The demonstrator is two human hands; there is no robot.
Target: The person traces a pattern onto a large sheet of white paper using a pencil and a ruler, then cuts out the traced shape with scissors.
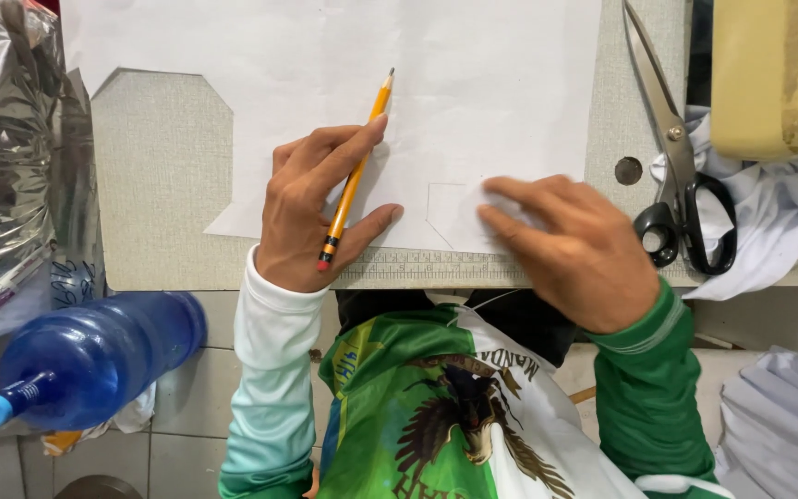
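L hand (311, 208) grips a yellow pencil (355, 176) btwn thumb & fingers, tip resting on the white paper (473, 83) on the table (163, 185). R hand (579, 245) lies flat, fingers spread, pressing the paper near a ruler (417, 268). Scissors (681, 176) sit just beside it; blade tips cut off at top edge.

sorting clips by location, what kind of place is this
Probably a tailoring or sewing workshop: a white paper pattern sheet on a work table with a ruler edge, large fabric shears, and white cloth piled alongside.
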